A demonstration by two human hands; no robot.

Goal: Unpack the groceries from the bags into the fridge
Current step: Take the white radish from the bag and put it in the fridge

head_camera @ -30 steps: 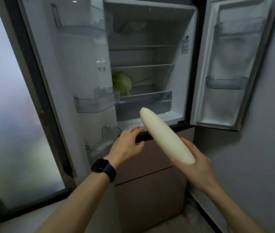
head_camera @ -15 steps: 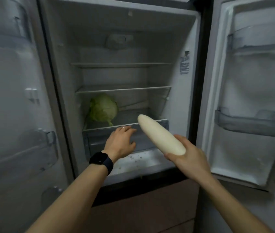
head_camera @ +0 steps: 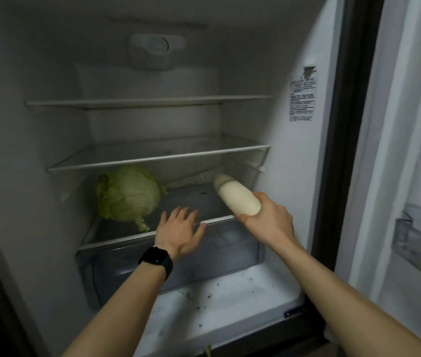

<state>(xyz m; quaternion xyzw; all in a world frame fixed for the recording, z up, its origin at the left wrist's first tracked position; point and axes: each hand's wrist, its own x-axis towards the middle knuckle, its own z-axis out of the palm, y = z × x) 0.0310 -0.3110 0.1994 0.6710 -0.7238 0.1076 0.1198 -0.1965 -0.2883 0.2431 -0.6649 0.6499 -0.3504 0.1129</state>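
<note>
While right grip [head_camera: 268,220] clamps radish [head_camera: 235,199] butt, rest juts ahead over shelf [head_camera: 116,240]; left grip [head_camera: 180,231] splayed

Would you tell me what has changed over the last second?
The right hand has carried the long white radish forward into the fridge, tip first, over the right side of the lowest glass shelf. The open left hand has risen to that shelf's front edge. The grip on the radish is unchanged; the round green cabbage stays on the shelf's left.

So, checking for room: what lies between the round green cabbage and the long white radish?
Only bare glass shelf in the head view; the open left hand is at its front edge.
</note>
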